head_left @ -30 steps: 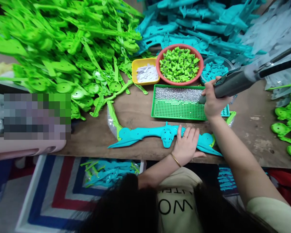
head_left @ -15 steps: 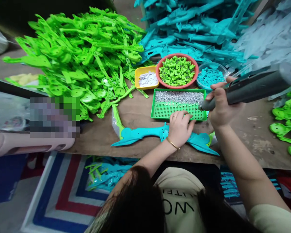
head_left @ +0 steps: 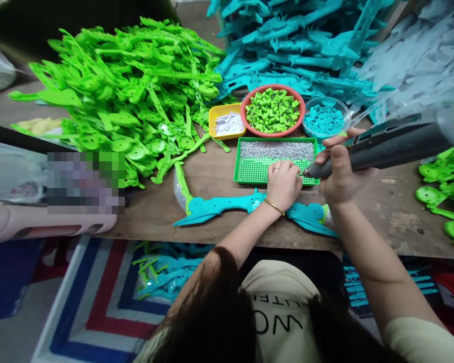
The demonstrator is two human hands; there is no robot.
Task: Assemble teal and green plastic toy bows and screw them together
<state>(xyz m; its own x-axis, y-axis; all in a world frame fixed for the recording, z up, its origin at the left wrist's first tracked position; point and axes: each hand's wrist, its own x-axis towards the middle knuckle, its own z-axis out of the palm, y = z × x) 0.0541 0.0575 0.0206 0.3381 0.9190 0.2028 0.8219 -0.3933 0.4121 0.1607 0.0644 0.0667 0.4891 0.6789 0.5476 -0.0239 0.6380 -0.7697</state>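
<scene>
My right hand (head_left: 342, 169) is wrapped round a dark grey electric screwdriver (head_left: 393, 141), its tip pointing left over the green tray. Close to that tip, my left hand (head_left: 285, 185) has its fingers pinched together; whatever they hold is too small to make out. Beneath the left hand lies a blue plastic bow-shaped part (head_left: 223, 204), with lime green arms at its ends. The hand hides part of its right half. Just beyond stands a green perforated tray (head_left: 249, 174), with many small silver screws (head_left: 276, 149) along its far side.
Behind the tray stand a yellow dish (head_left: 212, 123) of white pieces, a red bowl (head_left: 249, 126) of green pieces and a clear bowl (head_left: 347, 113) of blue pieces. Piles of green parts (head_left: 121, 91), blue parts (head_left: 287, 40) and translucent parts (head_left: 419, 55) rise behind.
My left hand has closed its fingers and come up to the screwdriver tip. The screwdriver has shifted slightly left and down in my right hand.
</scene>
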